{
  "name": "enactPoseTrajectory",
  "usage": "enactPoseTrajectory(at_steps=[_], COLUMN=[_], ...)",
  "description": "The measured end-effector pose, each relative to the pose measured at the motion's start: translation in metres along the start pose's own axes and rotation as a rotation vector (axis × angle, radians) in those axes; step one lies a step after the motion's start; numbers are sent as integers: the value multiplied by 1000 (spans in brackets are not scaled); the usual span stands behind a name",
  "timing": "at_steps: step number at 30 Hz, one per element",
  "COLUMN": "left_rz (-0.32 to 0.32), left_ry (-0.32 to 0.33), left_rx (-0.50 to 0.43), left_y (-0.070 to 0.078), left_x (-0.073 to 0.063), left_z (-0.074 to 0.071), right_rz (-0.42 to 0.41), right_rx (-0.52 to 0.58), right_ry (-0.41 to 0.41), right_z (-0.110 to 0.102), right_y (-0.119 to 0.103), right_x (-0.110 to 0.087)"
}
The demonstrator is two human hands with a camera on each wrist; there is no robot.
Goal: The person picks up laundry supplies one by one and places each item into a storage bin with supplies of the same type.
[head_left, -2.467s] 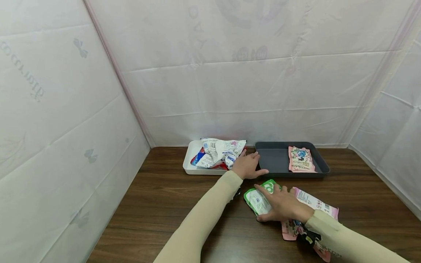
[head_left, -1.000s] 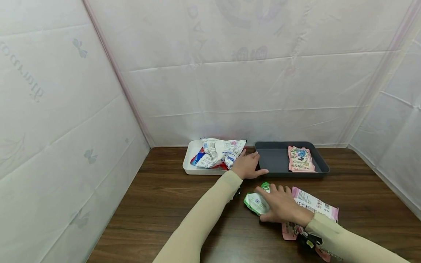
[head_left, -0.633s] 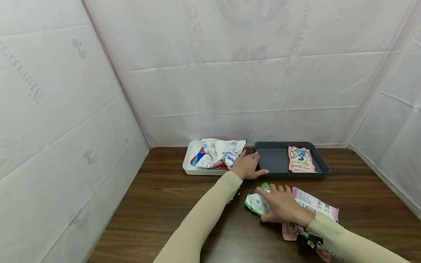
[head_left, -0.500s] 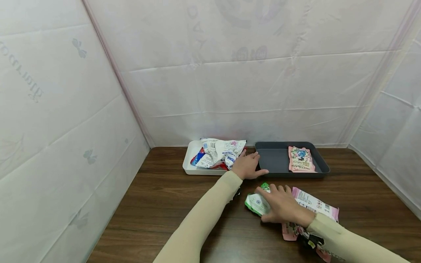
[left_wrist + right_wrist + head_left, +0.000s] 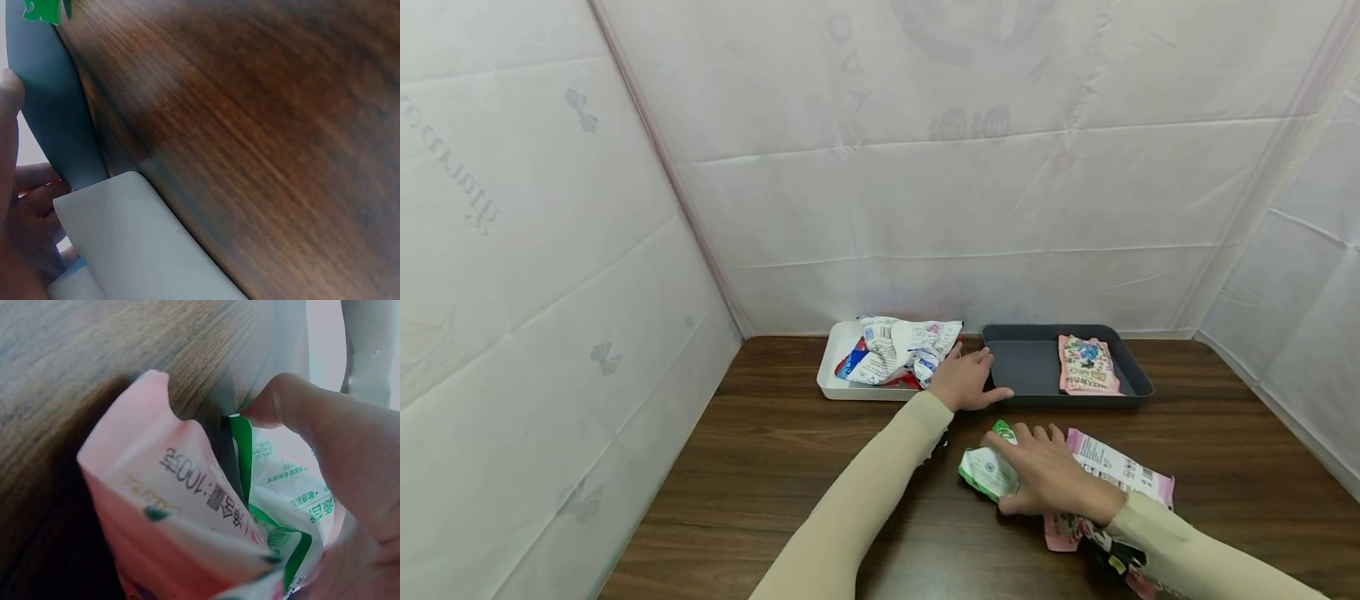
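Observation:
In the head view my right hand [image 5: 1043, 473] grips a green-and-white plastic packet [image 5: 988, 472], which bulges between thumb and fingers. The right wrist view shows the thumb at the green edge of that packet [image 5: 281, 469]. A pink packet [image 5: 169, 469] printed with 100 grams lies close by, under the right wrist. My left hand [image 5: 961, 379] rests with spread fingers where the white tray [image 5: 831, 385] and the dark grey tray [image 5: 1018, 367] meet. Its thumb lies along the grey tray's near rim; nothing is in its grasp.
The white tray holds a crumpled white packet [image 5: 895, 350] over red and blue packaging. One pink floral packet [image 5: 1087, 364] lies in the grey tray. A white-and-pink packet [image 5: 1120, 462] is on the wooden table [image 5: 760, 467] beyond the right wrist. Hanging white sheets [image 5: 880, 208] enclose the table.
My right hand has drawn its thumb and fingers in on the green-and-white packet, which was flat and is now crumpled. The left hand has stayed in place.

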State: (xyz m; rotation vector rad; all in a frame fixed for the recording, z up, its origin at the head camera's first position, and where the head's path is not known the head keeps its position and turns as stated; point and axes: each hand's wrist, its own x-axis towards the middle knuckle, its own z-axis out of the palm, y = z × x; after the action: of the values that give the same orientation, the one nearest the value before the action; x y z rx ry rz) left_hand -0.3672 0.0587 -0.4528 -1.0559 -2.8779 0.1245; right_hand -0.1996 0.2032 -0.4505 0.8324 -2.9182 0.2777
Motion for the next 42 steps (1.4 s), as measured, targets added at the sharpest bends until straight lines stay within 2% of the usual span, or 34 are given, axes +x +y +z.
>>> enactPoseTrajectory(at_steps=[12,35,42], left_rz=[1,13,11], left_ry=[1,18,20], left_rx=[-6,2,-1], left_y=[0,-1,-1], left_x=[1,1,0], left_z=[1,2,3], right_rz=[-20,-33,-46], right_rx=[9,7,-2], right_ry=[44,100,149], right_z=[0,-13,-14], right_y=[1,0,1], right_x=[-3,-10,-12])
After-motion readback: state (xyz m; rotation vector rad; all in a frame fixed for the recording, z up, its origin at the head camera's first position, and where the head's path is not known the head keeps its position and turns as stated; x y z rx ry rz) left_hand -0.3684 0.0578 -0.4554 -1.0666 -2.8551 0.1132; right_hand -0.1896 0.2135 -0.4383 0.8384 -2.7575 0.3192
